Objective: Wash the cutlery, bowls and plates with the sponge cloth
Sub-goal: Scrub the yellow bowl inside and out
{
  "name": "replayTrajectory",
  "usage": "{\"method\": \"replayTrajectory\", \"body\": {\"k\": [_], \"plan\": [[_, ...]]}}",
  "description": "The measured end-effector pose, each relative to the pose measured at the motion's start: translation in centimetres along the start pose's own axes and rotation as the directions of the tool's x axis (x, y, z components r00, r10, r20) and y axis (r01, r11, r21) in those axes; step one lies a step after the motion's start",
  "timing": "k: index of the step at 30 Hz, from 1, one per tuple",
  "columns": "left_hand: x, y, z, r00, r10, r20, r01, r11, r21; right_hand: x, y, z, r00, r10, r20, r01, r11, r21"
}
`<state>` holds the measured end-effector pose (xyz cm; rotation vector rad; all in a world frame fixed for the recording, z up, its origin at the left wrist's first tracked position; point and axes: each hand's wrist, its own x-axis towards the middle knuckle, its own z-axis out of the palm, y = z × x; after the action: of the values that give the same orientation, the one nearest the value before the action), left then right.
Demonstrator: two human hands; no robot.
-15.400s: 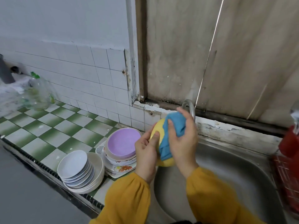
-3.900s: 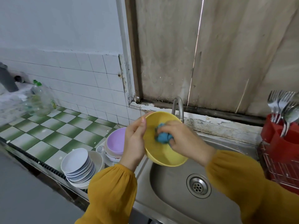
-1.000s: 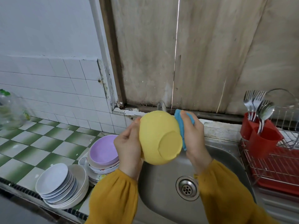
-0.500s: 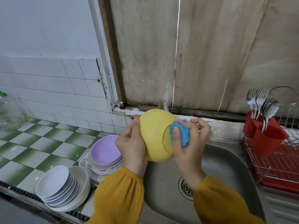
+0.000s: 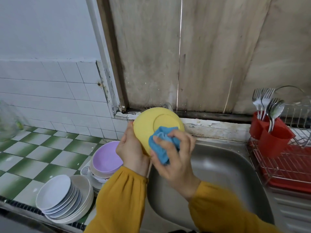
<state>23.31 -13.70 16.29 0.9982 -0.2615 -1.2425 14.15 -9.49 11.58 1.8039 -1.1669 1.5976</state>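
Pressing the blue sponge cloth (image 5: 161, 147) in the right hand (image 5: 175, 158) against the yellow bowl (image 5: 151, 125), left hand (image 5: 131, 148) gripping its rim.

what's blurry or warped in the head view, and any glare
Head view: motion blur smears the right hand, the sponge cloth it grips and that sleeve; the yellow bowl in the left hand looks sharper. Head view, left edge: the clear bottle is soft and stretched. Head view: soft light, only a dull sheen on the sink.

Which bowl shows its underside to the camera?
The yellow bowl, gripped in the left hand; the purple bowl sits mouth-up.
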Motion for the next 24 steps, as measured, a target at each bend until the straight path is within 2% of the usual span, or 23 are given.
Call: {"method": "replayTrajectory", "body": {"k": [2,3,5,6,7,8,9,10,11,12,13,14,15,16,17,18,19,20,22,24], "plan": [[0.2,-0.4,-0.4,0.981,-0.186,0.059,0.189,0.981,-0.045,-1.4,0.6,0.4,0.997,-0.051,-0.049,0.048,0.997,-0.058],[0.1,-0.6,-0.6,0.952,-0.278,0.126,0.285,0.957,-0.048,-1.7,0.7,0.5,0.995,0.006,-0.101,-0.008,1.000,-0.022],[-0.3,-1.0,-0.7,0.899,-0.367,0.238,0.384,0.923,-0.027,-1.5,0.9,0.8,0.951,0.246,-0.186,-0.217,0.963,0.162],[-0.4,-1.2,-0.8,0.892,-0.370,0.260,0.394,0.918,-0.042,-0.8,0.8,0.7,0.886,0.418,-0.202,-0.358,0.892,0.275],[-0.5,-1.3,-0.9,0.889,-0.361,0.283,0.395,0.916,-0.070,0.3,0.7,0.5,0.767,0.615,-0.184,-0.512,0.759,0.402],[-0.5,-1.3,-1.0,0.900,-0.327,0.287,0.365,0.926,-0.091,1.5,0.6,0.3,0.584,0.804,-0.114,-0.645,0.544,0.536],[-0.6,-1.4,-1.1,0.915,-0.278,0.293,0.317,0.943,-0.096,2.4,1.2,0.2,0.368,0.930,0.002,-0.712,0.281,0.644],[-0.7,-1.4,-1.3,0.929,-0.222,0.295,0.254,0.964,-0.074,3.1,2.1,0.1,0.190,0.972,0.135,-0.710,0.041,0.703],[-0.7,-1.5,-1.4,0.939,-0.187,0.290,0.204,0.979,-0.027,3.6,3.1,-0.1,0.086,0.965,0.248,-0.694,-0.121,0.710],[-0.5,-1.5,-1.6,0.949,-0.167,0.267,0.161,0.986,0.046,3.9,3.9,-0.3,0.031,0.947,0.320,-0.692,-0.211,0.690],[-0.3,-1.3,-1.8,0.957,-0.169,0.236,0.138,0.980,0.142,4.2,4.5,-0.5,0.020,0.934,0.358,-0.692,-0.246,0.679],[-0.1,-1.1,-2.0,0.962,-0.186,0.199,0.131,0.957,0.257,4.5,4.9,-0.6,0.041,0.931,0.364,-0.691,-0.236,0.683],[0.2,-0.8,-2.2,0.959,-0.224,0.171,0.149,0.919,0.366,4.9,5.1,-0.8,0.089,0.936,0.340,-0.700,-0.184,0.690],[0.5,-0.4,-2.3,0.948,-0.278,0.154,0.180,0.871,0.457,5.2,5.3,-0.9,0.174,0.941,0.290,-0.709,-0.085,0.700],[0.7,0.2,-2.4,0.926,-0.346,0.151,0.225,0.827,0.515,5.6,5.5,-1.1,0.292,0.927,0.235,-0.709,0.045,0.704],[1.0,0.8,-2.5,0.894,-0.421,0.154,0.277,0.789,0.548,5.8,5.7,-1.3,0.439,0.875,0.203,-0.690,0.184,0.700],[1.2,1.6,-2.5,0.853,-0.493,0.172,0.327,0.761,0.561,5.8,5.9,-1.3,0.583,0.784,0.211,-0.657,0.303,0.690],[1.5,2.2,-2.4,0.802,-0.561,0.202,0.377,0.740,0.557,5.8,5.9,-1.4,0.692,0.677,0.250,-0.624,0.387,0.679],[1.6,3.2,-2.0,0.703,-0.660,0.265,0.455,0.704,0.545,5.6,5.9,-1.7,0.803,0.473,0.363,-0.579,0.473,0.664],[1.6,3.5,-1.7,0.692,-0.665,0.280,0.458,0.705,0.541,5.9,5.3,-1.9,0.821,0.309,0.480,-0.568,0.534,0.626]]}}
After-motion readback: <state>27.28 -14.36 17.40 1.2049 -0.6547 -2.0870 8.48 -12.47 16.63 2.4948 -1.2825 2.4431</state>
